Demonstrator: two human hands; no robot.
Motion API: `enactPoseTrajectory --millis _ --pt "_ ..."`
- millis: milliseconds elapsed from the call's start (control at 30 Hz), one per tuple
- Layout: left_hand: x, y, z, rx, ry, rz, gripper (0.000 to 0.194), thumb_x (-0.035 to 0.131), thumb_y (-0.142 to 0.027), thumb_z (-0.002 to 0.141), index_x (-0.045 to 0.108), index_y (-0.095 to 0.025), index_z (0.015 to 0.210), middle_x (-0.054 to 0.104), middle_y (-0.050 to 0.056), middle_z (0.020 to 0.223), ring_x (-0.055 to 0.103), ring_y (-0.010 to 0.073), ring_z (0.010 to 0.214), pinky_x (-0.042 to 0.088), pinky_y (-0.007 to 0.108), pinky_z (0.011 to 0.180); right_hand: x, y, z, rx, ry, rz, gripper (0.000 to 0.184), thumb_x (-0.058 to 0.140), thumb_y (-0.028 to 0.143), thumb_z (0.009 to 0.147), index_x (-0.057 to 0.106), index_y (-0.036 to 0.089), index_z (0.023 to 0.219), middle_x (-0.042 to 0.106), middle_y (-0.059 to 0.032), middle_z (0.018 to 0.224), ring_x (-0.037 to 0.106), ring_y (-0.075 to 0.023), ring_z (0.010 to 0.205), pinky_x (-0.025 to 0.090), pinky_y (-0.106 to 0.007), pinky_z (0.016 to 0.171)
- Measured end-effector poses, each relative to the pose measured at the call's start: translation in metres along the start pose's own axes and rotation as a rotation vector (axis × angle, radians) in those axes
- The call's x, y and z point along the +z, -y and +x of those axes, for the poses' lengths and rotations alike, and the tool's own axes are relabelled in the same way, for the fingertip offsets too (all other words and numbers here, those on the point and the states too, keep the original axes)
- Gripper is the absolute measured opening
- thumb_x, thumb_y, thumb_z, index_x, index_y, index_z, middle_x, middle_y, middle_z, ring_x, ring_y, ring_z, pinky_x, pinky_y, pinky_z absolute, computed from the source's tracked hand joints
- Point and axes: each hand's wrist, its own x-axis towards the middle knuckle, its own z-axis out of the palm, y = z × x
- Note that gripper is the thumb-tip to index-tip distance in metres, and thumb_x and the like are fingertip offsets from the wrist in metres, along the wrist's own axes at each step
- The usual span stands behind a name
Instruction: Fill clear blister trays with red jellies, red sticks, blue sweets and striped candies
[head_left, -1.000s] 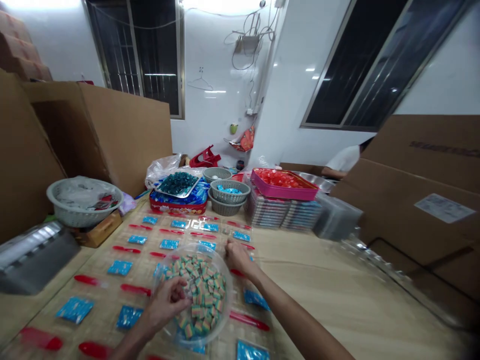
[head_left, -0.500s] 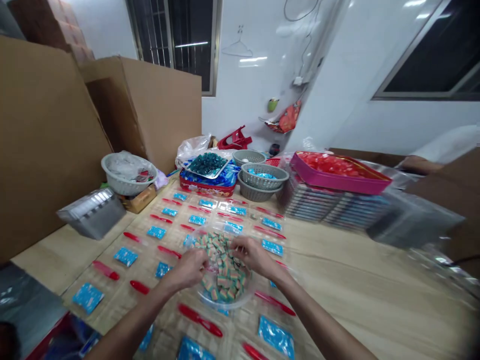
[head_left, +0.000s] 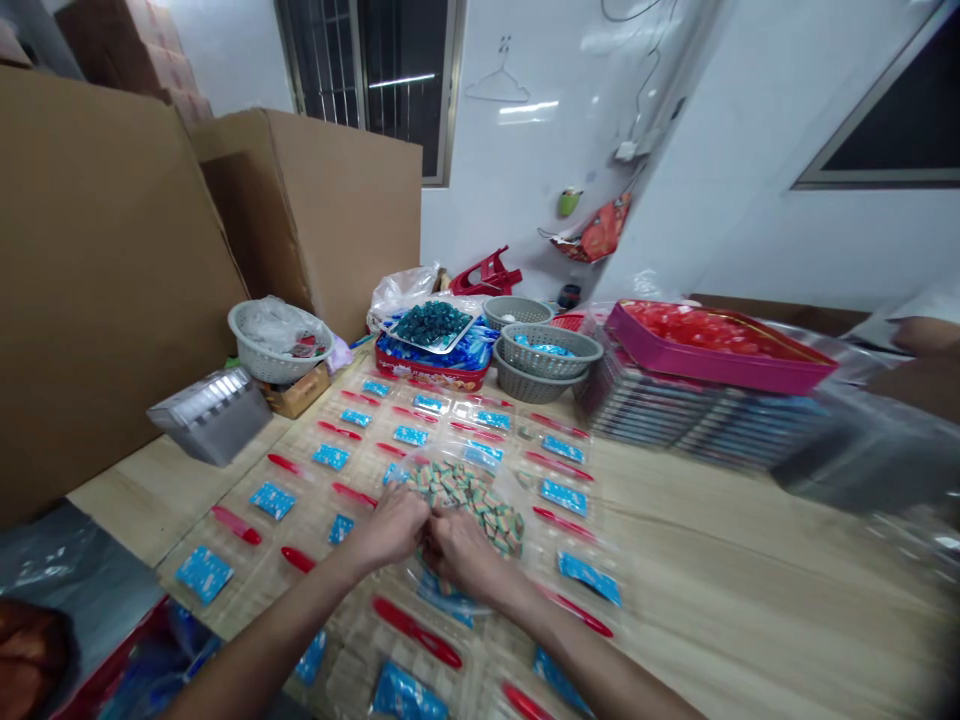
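Observation:
A clear plastic bowl (head_left: pixel 501 480) of striped wrapped candies (head_left: pixel 472 495) rests on rows of clear trays (head_left: pixel 450 415) that hold blue packets and red spoons. My left hand (head_left: pixel 394 525) and my right hand (head_left: pixel 459 548) meet at the bowl's near rim, both with fingers curled. The fingers press together at one spot. What they pinch is hidden.
Behind the trays stand grey baskets (head_left: pixel 547 360), a red tin with blue candies (head_left: pixel 431 345), a pink tray of red items (head_left: pixel 712 350) on stacked clear boxes, and a white basket (head_left: pixel 279 342). Cardboard boxes (head_left: pixel 112 260) wall the left. Another person's arm (head_left: pixel 926 335) shows far right.
My view has swung left and down. Both hands drew together from opposite sides of the bowl to its near rim. The bowl now tilts toward me.

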Motion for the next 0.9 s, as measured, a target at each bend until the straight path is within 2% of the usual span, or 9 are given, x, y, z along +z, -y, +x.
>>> enactPoseTrajectory --millis 100,200,300,433,533,633,733,800,900 --pt "0.001 -0.001 0.0 -0.005 0.019 -0.037 0.019 0.044 -0.008 0.076 0.059 -0.014 0.086 0.061 0.012 0.093 0.053 0.0266 0.095 0.037 0.041 0.088 0.007 -0.005 0.003 -0.027 -0.027 0.028 0.015 0.054 0.011 0.064 0.062 0.013 0.077 0.063 -0.009 0.084 0.053 -0.0166 0.073 0.032 -0.026 0.061" --pt "-0.004 -0.004 0.001 0.008 0.04 -0.063 0.026 0.046 -0.005 0.071 0.06 -0.013 0.092 0.061 0.013 0.097 0.053 0.0276 0.098 0.037 0.041 0.088 0.011 -0.014 0.004 -0.034 -0.039 0.115 0.018 0.052 0.007 0.06 0.06 0.014 0.075 0.062 -0.0044 0.075 0.05 -0.0142 0.066 0.029 -0.024 0.057" --pt "-0.007 -0.006 0.003 -0.027 0.055 -0.056 0.024 0.046 -0.005 0.068 0.062 -0.014 0.084 0.062 0.012 0.092 0.055 0.0271 0.093 0.04 0.039 0.083 0.007 -0.021 0.002 0.017 -0.03 0.201 0.019 0.048 0.005 0.06 0.059 0.016 0.072 0.058 -0.0001 0.063 0.047 -0.0122 0.06 0.026 -0.023 0.054" --pt "-0.005 -0.004 0.005 -0.043 0.048 -0.027 0.024 0.047 -0.004 0.067 0.063 -0.016 0.08 0.062 0.01 0.088 0.056 0.0247 0.088 0.041 0.035 0.078 -0.003 -0.029 0.0 0.097 -0.063 0.344 0.015 0.048 0.006 0.061 0.056 0.017 0.067 0.053 0.003 0.059 0.044 -0.011 0.057 0.026 -0.022 0.054" --pt "0.0 0.0 0.008 -0.072 0.002 -0.095 0.022 0.047 -0.003 0.065 0.061 -0.017 0.075 0.061 0.006 0.077 0.056 0.0207 0.077 0.04 0.029 0.068 -0.007 -0.036 0.0 0.178 -0.065 0.586 0.009 0.054 0.01 0.058 0.051 0.018 0.062 0.047 0.0054 0.055 0.041 -0.0099 0.053 0.027 -0.021 0.051" --pt "0.004 0.003 0.015 -0.165 -0.088 -0.295 0.015 0.05 -0.004 0.062 0.058 -0.017 0.066 0.057 0.001 0.063 0.054 0.0162 0.065 0.038 0.025 0.06 -0.006 -0.042 0.001 0.244 -0.079 0.958 0.012 0.06 0.018 0.058 0.049 0.019 0.061 0.046 0.0067 0.052 0.041 -0.0093 0.049 0.029 -0.021 0.048" --pt "0.007 0.0 0.022 -0.286 -0.174 -0.66 0.007 0.054 -0.01 0.061 0.054 -0.016 0.062 0.052 -0.003 0.054 0.053 0.0133 0.055 0.04 0.024 0.055 -0.005 -0.043 0.002 0.296 -0.169 1.224 0.02 0.068 0.025 0.055 0.051 0.019 0.064 0.051 0.0062 0.053 0.044 -0.009 0.049 0.032 -0.021 0.049" --pt "0.009 -0.004 0.024 -0.366 -0.187 -0.984 0.008 0.058 -0.017 0.06 0.052 -0.017 0.064 0.051 -0.005 0.051 0.054 0.0133 0.049 0.041 0.024 0.049 -0.005 -0.043 0.002 0.32 -0.214 1.289 0.024 0.072 0.028 0.053 0.054 0.018 0.066 0.054 0.005 0.055 0.046 -0.0093 0.05 0.035 -0.021 0.05" --pt "0.01 -0.012 0.022 -0.448 -0.19 -1.358 0.021 0.064 -0.027 0.055 0.05 -0.017 0.067 0.054 -0.005 0.048 0.056 0.0148 0.043 0.043 0.025 0.044 -0.004 -0.044 0.001 0.316 -0.231 1.242 0.025 0.073 0.033 0.054 0.056 0.018 0.065 0.055 0.0034 0.055 0.047 -0.0105 0.051 0.037 -0.023 0.052"
